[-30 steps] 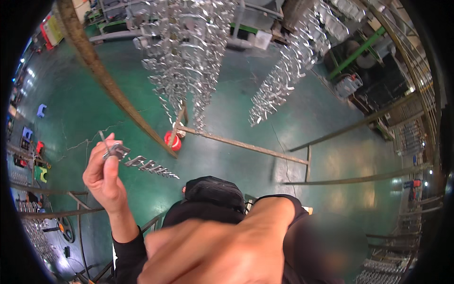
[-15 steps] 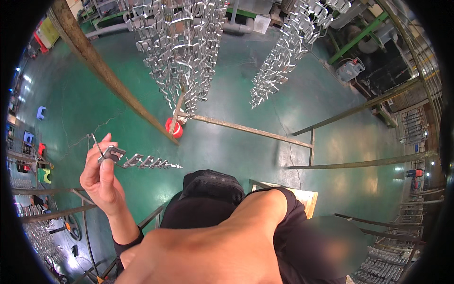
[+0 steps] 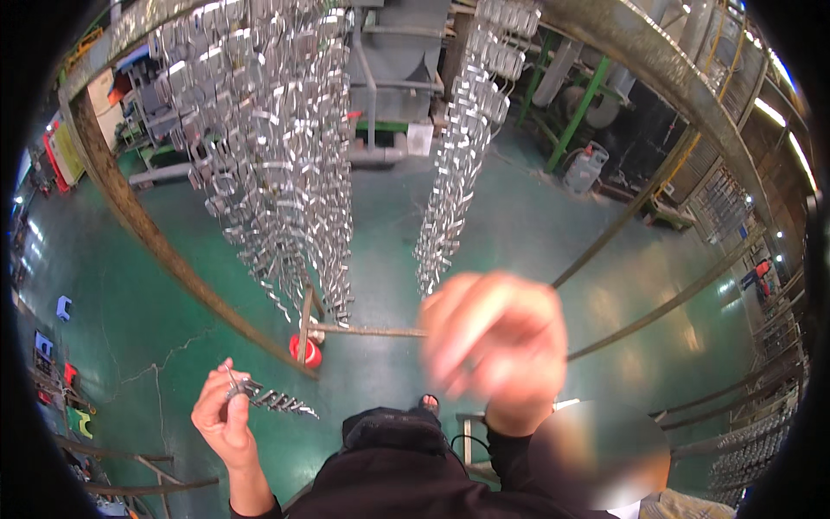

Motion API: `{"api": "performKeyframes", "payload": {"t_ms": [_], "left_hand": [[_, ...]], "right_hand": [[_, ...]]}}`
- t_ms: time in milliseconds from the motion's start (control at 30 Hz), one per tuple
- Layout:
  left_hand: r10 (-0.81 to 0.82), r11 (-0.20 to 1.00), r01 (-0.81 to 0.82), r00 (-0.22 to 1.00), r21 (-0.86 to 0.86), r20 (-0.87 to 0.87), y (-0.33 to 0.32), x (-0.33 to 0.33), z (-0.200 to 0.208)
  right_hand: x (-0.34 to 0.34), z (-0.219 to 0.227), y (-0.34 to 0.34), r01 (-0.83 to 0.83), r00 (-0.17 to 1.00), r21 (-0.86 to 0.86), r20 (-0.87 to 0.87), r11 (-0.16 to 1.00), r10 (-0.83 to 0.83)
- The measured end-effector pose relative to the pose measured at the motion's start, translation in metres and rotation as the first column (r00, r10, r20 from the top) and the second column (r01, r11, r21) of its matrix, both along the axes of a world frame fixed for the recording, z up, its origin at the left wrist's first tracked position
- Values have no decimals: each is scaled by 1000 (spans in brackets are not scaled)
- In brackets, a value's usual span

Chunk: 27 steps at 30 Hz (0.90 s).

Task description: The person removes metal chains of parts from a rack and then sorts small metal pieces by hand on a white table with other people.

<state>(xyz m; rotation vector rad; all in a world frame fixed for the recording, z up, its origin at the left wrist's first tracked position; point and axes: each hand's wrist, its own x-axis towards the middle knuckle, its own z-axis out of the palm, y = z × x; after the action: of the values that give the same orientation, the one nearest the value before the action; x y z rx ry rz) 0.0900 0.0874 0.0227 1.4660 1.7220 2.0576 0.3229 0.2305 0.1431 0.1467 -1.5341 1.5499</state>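
Note:
My left hand [image 3: 220, 424] is at the lower left, pinching a hooked wire at its top end. From this wire hangs a short string of bent metal pieces [image 3: 278, 401], grey and shiny, trailing down to the right. Large and blurred, my right hand [image 3: 497, 337] is raised right of centre, in front of the lower end of a hanging strand; its fingers look curled, but motion hides whether anything is in them. Long strands of similar shiny metal pieces [image 3: 277, 138] hang in a dense bunch ahead. A single hanging strand [image 3: 462, 147] is to their right.
A rusty metal frame [image 3: 164, 251] surrounds the hanging strands, with a low crossbar [image 3: 372, 330] near the floor. A red bucket [image 3: 307, 352] stands by its post. A grey gas cylinder [image 3: 586, 167] and green-framed machinery [image 3: 577, 117] are at the far right.
My right arm, bent across my body before, has swung up and forward, bringing the hand into view. The view has tilted up, showing more of the strands. My left hand keeps its string.

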Motion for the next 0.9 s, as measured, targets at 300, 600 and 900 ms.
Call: {"api": "performKeyframes", "payload": {"t_ms": [300, 600, 900], "left_hand": [[187, 980, -189, 982, 63, 32, 27, 59, -3], [437, 894, -443, 895, 68, 94, 57, 118, 1], [424, 906, -424, 906, 12, 3, 75, 128, 39]], "right_hand": [[63, 74, 173, 583, 808, 224, -60, 781, -587], [39, 117, 238, 442, 886, 42, -180, 896, -428], [33, 126, 244, 626, 775, 313, -153, 714, -613]]}}
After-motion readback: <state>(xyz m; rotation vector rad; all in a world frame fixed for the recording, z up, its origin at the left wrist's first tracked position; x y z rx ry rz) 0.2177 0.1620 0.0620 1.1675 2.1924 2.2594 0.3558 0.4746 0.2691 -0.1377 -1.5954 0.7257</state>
